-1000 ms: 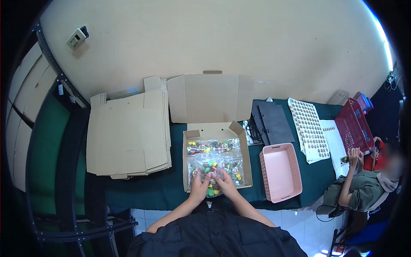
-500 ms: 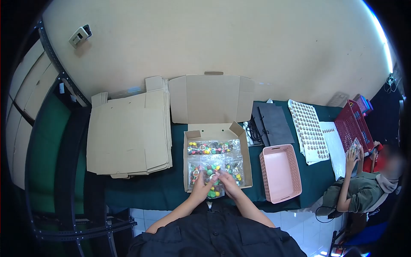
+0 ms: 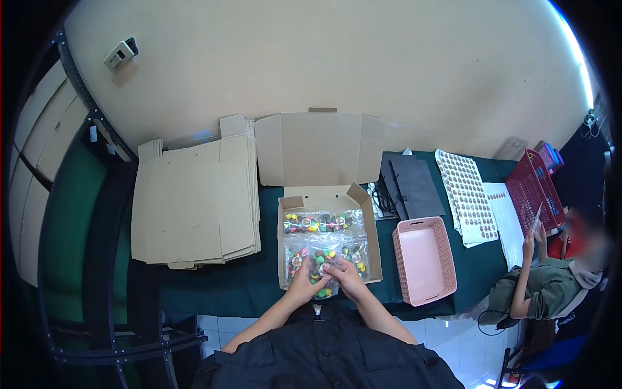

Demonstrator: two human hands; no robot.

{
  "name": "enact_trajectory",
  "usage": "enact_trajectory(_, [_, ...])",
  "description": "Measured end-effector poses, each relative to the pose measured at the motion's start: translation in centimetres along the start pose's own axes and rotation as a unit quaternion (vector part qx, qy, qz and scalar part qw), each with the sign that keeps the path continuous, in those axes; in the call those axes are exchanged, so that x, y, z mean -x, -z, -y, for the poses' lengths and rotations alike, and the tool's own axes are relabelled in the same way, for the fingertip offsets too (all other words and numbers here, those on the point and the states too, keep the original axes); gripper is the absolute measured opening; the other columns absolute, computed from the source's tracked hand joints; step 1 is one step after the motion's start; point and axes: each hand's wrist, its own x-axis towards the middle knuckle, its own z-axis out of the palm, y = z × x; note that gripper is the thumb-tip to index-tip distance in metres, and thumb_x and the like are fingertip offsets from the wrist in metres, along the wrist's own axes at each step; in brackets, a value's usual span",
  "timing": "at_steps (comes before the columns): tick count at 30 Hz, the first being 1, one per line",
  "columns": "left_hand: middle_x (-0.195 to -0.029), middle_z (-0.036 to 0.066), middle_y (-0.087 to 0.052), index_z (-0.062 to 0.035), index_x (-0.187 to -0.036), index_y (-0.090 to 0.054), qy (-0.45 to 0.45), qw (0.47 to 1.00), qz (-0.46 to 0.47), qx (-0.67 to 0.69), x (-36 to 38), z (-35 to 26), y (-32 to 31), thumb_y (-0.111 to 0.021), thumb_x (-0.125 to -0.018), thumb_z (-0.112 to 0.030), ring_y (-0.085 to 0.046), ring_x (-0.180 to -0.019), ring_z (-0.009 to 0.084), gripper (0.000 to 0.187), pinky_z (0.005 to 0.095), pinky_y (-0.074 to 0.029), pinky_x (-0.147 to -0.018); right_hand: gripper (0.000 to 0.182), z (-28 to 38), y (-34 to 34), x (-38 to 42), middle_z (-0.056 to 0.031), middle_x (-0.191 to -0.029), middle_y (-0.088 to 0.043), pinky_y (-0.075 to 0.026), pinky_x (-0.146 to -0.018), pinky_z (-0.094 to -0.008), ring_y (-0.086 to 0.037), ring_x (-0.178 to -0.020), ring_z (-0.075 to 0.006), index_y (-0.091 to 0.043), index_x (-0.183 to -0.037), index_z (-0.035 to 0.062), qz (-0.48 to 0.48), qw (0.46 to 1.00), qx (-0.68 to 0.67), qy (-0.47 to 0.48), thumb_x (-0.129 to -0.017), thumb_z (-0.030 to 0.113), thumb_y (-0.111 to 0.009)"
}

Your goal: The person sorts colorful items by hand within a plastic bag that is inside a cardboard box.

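Note:
A clear plastic bag of colourful round candies (image 3: 319, 255) is between my hands, over the front of an open cardboard box (image 3: 372, 243). My left hand (image 3: 300, 286) grips its left side. Fingers of my right hand (image 3: 347, 279) close on its right side, the thumb lying across the front near a small round sticker. Inside the box lie several similar candy bags (image 3: 315, 223), one row along the back and others partly hidden behind the held bag. The box lid (image 3: 322, 149) stands raised against the wall.
Left of the box is a stack of flat cardboard boxes (image 3: 191, 207). On the right are a pink basket (image 3: 447, 259), black folded bags (image 3: 416, 188), sticker sheets (image 3: 466, 201) and a maroon basket (image 3: 534, 188). Another person (image 3: 544, 292) sits at far right, holding something thin.
My right thumb has moved left and down across the bag's front, and both hands stay on it. At far right, the other person's hands have lowered slightly and turned what they hold edge-on.

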Motion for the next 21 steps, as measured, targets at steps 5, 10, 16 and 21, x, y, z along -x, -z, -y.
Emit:
enact_trajectory(5, [-0.119, 0.015, -0.045, 0.0015, -0.126, -0.03, 0.072, 0.997, 0.018, 0.013, 0.2, -0.9, 0.2, -0.064, -0.078, -0.011, -0.047, -0.109, 0.0204, 0.061, 0.0316, -0.04, -0.089, 0.03, -3.4, 1.6, -0.8, 0.0008, -0.088, -0.057, -0.045, -0.069, -0.0223, -0.054, -0.078, -0.0066, -0.05, -0.113, 0.0045, -0.016, 0.996, -0.083, 0.0, -0.088, 0.021, -0.053])
enact_trajectory(10, [-0.112, 0.011, -0.047, 0.0001, -0.124, -0.033, 0.078, 0.994, -0.016, 0.078, -0.1, 1.9, 0.1, -0.058, -0.083, -0.01, -0.049, -0.102, 0.0175, 0.049, 0.0305, -0.042, -0.086, 0.027, -0.6, -0.4, 0.3, -0.0002, -0.093, -0.056, -0.047, -0.066, -0.0239, -0.054, -0.079, -0.0067, -0.049, -0.112, 0.0062, -0.021, 0.998, -0.06, -0.022, -0.091, 0.023, -0.048])
enact_trajectory(16, [-0.112, 0.01, -0.047, 0.0007, -0.123, -0.035, 0.031, 0.997, -0.021, 0.075, 0.0, 2.8, 0.2, -0.045, -0.091, -0.014, -0.049, -0.102, 0.0153, 0.037, 0.0268, -0.039, -0.087, 0.03, -1.5, 0.6, 0.0, -0.0012, -0.101, -0.056, -0.05, -0.067, -0.025, -0.054, -0.087, -0.0079, -0.047, -0.115, 0.0044, -0.001, 0.999, -0.042, -0.033, -0.092, 0.024, -0.045])
enact_trajectory(21, [-0.116, 0.012, -0.047, 0.0015, -0.126, -0.033, 0.073, 0.996, -0.059, 0.001, 0.2, 0.7, 0.2, -0.037, -0.094, -0.017, -0.046, -0.106, 0.0155, 0.037, 0.0274, -0.036, -0.09, 0.032, -0.5, 0.4, 0.2, -0.0009, -0.101, -0.056, -0.05, -0.067, -0.0253, -0.054, -0.088, -0.0083, -0.047, -0.115, 0.0025, 0.012, 0.992, -0.116, -0.041, -0.091, 0.023, -0.046])
